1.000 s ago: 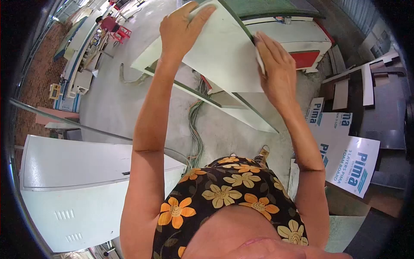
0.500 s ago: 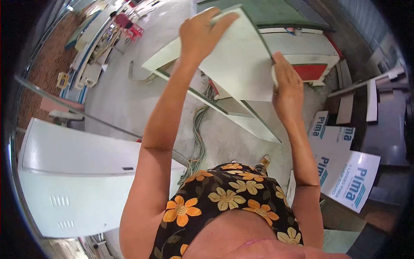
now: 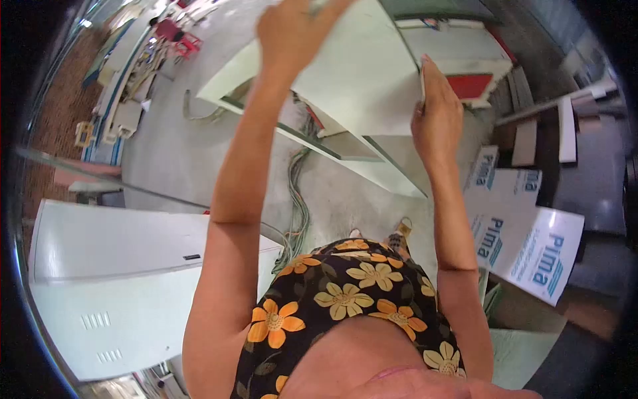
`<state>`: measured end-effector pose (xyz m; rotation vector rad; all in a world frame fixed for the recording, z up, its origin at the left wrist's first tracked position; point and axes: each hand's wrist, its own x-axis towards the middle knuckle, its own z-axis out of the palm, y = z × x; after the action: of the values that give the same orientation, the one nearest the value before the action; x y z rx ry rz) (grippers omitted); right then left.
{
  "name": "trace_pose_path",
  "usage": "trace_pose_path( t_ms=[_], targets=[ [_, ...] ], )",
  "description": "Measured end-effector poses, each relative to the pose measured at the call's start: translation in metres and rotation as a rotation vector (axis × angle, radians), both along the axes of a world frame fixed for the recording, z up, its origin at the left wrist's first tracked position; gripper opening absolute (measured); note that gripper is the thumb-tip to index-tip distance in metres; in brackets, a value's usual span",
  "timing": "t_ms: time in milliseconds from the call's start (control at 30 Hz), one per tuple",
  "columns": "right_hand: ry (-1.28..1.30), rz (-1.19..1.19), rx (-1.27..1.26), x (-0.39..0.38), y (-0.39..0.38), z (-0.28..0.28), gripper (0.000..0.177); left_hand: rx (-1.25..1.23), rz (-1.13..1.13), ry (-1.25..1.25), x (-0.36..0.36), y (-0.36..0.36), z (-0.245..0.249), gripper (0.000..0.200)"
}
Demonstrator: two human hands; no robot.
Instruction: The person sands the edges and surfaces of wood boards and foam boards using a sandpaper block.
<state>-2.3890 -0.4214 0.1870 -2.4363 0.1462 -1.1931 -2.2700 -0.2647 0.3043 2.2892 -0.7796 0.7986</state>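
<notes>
Between my two hands is a flat white panel, tilted in front of me with its far end cut off by the top of the view. My left hand grips its left edge, thumb stretched across the face; some fingers are out of view or hidden. Along the right edge, my right hand holds the panel with fingers pointing away from me. Beneath it a white frame with triangular openings shows, partly covered by the panel and my left forearm.
A white cabinet with vent slots stands at left. Cables run over the floor near my feet. On the right lie printed white boards. A white machine with a red panel stands beyond my right hand.
The view has shifted slightly, so my hands and the panel appear higher and farther left. Both hands keep their hold on the panel.
</notes>
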Motion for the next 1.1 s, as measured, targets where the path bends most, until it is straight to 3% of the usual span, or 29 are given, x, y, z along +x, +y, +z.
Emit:
trace_pose_path(
  t_ms=[67,133,233,367,433,500,567,667,733,833,967,1033,1100],
  targets=[
    [0.081,-0.002,0.041,-0.004,-0.012,-0.019,0.054,-0.083,-0.035,-0.070,0.003,0.000,-0.006,0.048],
    [0.114,-0.036,0.071,-0.001,-0.018,-0.054,0.049,0.025,0.018,-0.293,0.033,0.014,-0.017,0.049],
    [0.141,-0.071,0.063,-0.014,-0.019,-0.081,0.047,-0.094,-0.136,-0.044,0.021,0.016,-0.010,0.046],
    [0.256,-0.076,0.104,-0.024,-0.033,-0.132,0.046,-0.111,-0.072,0.000,0.035,0.029,-0.013,0.046],
    [0.513,-0.044,-0.106,-0.030,-0.041,-0.187,0.043,-0.084,-0.058,-0.045,0.041,0.033,-0.013,0.054],
    [0.611,0.024,0.005,-0.040,-0.031,-0.259,0.041,-0.093,-0.043,-0.001,0.041,0.036,-0.015,0.054],
    [0.829,-0.030,0.335,-0.052,-0.032,-0.289,0.041,-0.056,0.030,-0.114,0.057,0.046,-0.022,0.053],
    [0.504,-0.150,0.628,-0.051,-0.042,-0.269,0.043,-0.106,-0.038,-0.033,0.045,0.044,-0.018,0.052],
    [0.214,-0.072,0.615,-0.036,-0.056,-0.230,0.042,-0.116,-0.076,0.009,0.040,0.038,-0.014,0.051],
    [0.029,0.046,0.745,-0.013,-0.060,-0.187,0.044,-0.073,-0.052,0.011,0.039,0.025,-0.009,0.048],
    [-0.145,0.199,1.583,0.023,-0.037,-0.215,0.050,-0.076,-0.036,0.039,0.043,0.008,-0.006,0.051],
    [-0.303,0.251,1.868,0.033,-0.018,-0.182,0.052,-0.073,0.005,0.013,0.039,0.000,-0.006,0.055],
    [-0.367,0.385,1.801,0.042,0.000,-0.160,0.052,-0.028,-0.009,-0.038,0.035,-0.006,-0.002,0.054]
  ],
)
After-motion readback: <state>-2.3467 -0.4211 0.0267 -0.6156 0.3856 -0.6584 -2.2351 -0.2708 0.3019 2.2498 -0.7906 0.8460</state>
